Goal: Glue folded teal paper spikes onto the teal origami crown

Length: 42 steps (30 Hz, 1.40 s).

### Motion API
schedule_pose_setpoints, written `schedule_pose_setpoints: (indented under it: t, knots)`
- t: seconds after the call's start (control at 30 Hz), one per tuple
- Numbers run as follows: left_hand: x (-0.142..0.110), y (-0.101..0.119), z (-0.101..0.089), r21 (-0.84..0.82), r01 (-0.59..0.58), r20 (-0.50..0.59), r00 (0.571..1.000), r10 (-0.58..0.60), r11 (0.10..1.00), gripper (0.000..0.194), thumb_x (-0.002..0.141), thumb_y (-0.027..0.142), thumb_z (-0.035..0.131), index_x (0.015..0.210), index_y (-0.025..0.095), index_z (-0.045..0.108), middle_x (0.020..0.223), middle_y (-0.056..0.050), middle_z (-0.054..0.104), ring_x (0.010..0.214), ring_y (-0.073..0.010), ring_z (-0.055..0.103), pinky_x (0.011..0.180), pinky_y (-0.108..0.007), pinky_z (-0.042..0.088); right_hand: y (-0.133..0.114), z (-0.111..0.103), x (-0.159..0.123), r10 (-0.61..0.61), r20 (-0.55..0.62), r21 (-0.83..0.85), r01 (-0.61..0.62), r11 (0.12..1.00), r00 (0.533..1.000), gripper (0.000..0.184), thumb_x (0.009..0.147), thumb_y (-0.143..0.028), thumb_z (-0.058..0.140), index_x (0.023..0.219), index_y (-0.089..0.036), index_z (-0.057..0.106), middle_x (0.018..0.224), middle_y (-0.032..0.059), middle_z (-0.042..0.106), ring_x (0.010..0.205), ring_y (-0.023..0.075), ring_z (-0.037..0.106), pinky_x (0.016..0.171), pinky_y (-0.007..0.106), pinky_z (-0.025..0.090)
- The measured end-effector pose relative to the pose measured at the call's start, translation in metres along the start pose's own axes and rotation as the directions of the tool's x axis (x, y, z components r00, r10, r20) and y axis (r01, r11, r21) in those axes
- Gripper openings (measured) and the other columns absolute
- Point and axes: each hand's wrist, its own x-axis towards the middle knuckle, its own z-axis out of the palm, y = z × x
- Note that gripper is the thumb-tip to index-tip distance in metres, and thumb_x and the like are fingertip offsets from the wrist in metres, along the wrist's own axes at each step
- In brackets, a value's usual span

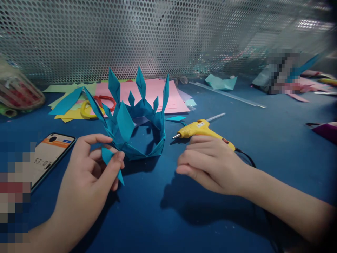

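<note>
In the head view, a blue folded-paper crown (144, 149) with pointed leaf-shaped tips stands upright on the blue table. My left hand (91, 175), at its front left, pinches a small blue paper leaf (107, 154) between thumb and fingers. The index fingertip is right by the crown's lower edge; I cannot tell if it touches. My right hand (213, 163) is raised over the table with its fingers curled closed; whatever they hold, if anything, is hidden. Just behind it lies a yellow glue gun (196, 128), a clear glue stick poking from its back and its nozzle pointing left.
A phone (51, 154) lies at the left. Behind the crown are coloured paper sheets (173, 98) and scissors with red and yellow handles (86, 109). A clear strip (229, 95) and a pale green paper piece (221, 82) lie farther back, before a perforated metal panel (131, 38).
</note>
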Motion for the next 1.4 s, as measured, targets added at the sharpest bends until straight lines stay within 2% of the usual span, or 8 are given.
schedule_pose_setpoints:
  t: [0.13, 0.27, 0.53, 0.8, 0.93, 1.1, 1.23, 1.4]
  knots:
    - [-0.007, -0.002, -0.001, -0.167, 0.055, -0.002, 0.998, -0.056, 0.984, 0.013, 0.085, 0.029, 0.060, 0.083, 0.031, 0.048, 0.055, 0.013, 0.062, 0.030, -0.0085, 0.055, 0.029, -0.018, 0.047, -0.006, 0.002, -0.002, -0.032, 0.107, 0.106, 0.020, 0.994, 0.994, 0.039, 0.106, -0.034, 0.038, 0.075, -0.019, 0.057, 0.056, -0.0019, 0.060, 0.049, 0.0105, 0.043, 0.061, 0.027, 0.036]
    - [-0.015, -0.008, 0.000, -0.064, -0.121, 0.032, 0.992, 0.124, 0.991, 0.005, 0.086, 0.028, 0.064, 0.089, 0.032, 0.061, 0.068, 0.012, 0.067, 0.042, -0.0049, 0.061, 0.039, -0.012, 0.049, -0.014, 0.005, -0.001, -0.031, 0.115, 0.249, 0.001, 0.969, 0.993, 0.028, 0.104, -0.033, 0.045, 0.083, -0.018, 0.058, 0.058, -0.0036, 0.060, 0.049, 0.0094, 0.044, 0.063, 0.025, 0.038]
    - [-0.014, -0.012, -0.002, 0.021, -0.224, 0.191, 0.957, 0.216, 0.974, 0.013, 0.090, 0.023, 0.060, 0.094, 0.035, 0.062, 0.069, 0.016, 0.068, 0.048, -0.0022, 0.064, 0.051, -0.007, 0.047, -0.013, 0.011, -0.001, 0.451, 0.213, -0.027, -0.456, 0.889, 0.867, 0.017, 0.089, -0.025, 0.067, 0.104, -0.018, 0.063, 0.055, -0.0053, 0.057, 0.048, 0.0135, 0.051, 0.049, 0.024, 0.032]
    - [-0.016, -0.014, -0.004, 0.040, -0.243, 0.199, 0.952, 0.231, 0.969, 0.011, 0.090, 0.024, 0.059, 0.092, 0.034, 0.062, 0.069, 0.016, 0.071, 0.051, -0.0038, 0.065, 0.054, -0.007, 0.048, -0.020, 0.007, 0.000, -0.065, 0.155, 0.403, -0.003, 0.915, 0.986, 0.021, 0.100, -0.011, 0.047, 0.095, -0.017, 0.067, 0.087, -0.0030, 0.078, 0.073, 0.0066, 0.068, 0.078, 0.024, 0.046]
    - [-0.014, -0.013, -0.003, 0.048, -0.254, 0.206, 0.949, 0.239, 0.966, 0.010, 0.089, 0.025, 0.060, 0.093, 0.034, 0.063, 0.071, 0.016, 0.072, 0.052, -0.0046, 0.066, 0.057, -0.008, 0.050, -0.021, 0.003, 0.001, -0.190, 0.017, 0.242, 0.180, 0.953, 0.982, 0.016, 0.100, -0.018, 0.054, 0.111, -0.022, 0.066, 0.129, -0.0045, 0.070, 0.130, 0.0080, 0.055, 0.112, 0.024, 0.037]
    - [-0.014, -0.011, -0.003, 0.029, -0.225, 0.208, 0.954, 0.214, 0.974, 0.013, 0.089, 0.023, 0.059, 0.093, 0.035, 0.062, 0.066, 0.018, 0.070, 0.047, -0.0029, 0.064, 0.053, -0.006, 0.047, -0.018, 0.003, 0.002, -0.037, -0.072, -0.174, 0.024, 0.984, 0.997, 0.043, 0.101, -0.025, 0.050, 0.144, -0.020, 0.046, 0.151, 0.0039, 0.051, 0.147, 0.0124, 0.036, 0.122, 0.029, 0.029]
    - [-0.017, -0.011, -0.003, 0.018, -0.200, 0.209, 0.959, 0.191, 0.980, 0.011, 0.090, 0.024, 0.060, 0.092, 0.035, 0.062, 0.065, 0.017, 0.070, 0.049, -0.0027, 0.066, 0.052, -0.006, 0.047, -0.008, 0.006, -0.002, 0.129, -0.129, -0.530, -0.178, 0.829, 0.983, 0.050, 0.096, -0.025, 0.057, 0.143, -0.011, 0.046, 0.142, 0.0175, 0.057, 0.135, 0.0293, 0.048, 0.110, 0.046, 0.040]
    - [-0.016, -0.011, -0.003, 0.002, -0.208, 0.195, 0.959, 0.204, 0.978, 0.012, 0.088, 0.023, 0.060, 0.091, 0.035, 0.063, 0.067, 0.018, 0.070, 0.049, -0.0020, 0.066, 0.053, -0.006, 0.047, 0.001, 0.003, -0.005, 0.196, -0.152, -0.470, -0.245, 0.848, 0.969, 0.011, 0.097, -0.025, 0.058, 0.090, -0.020, 0.065, 0.080, 0.0055, 0.069, 0.085, 0.0212, 0.061, 0.077, 0.037, 0.042]
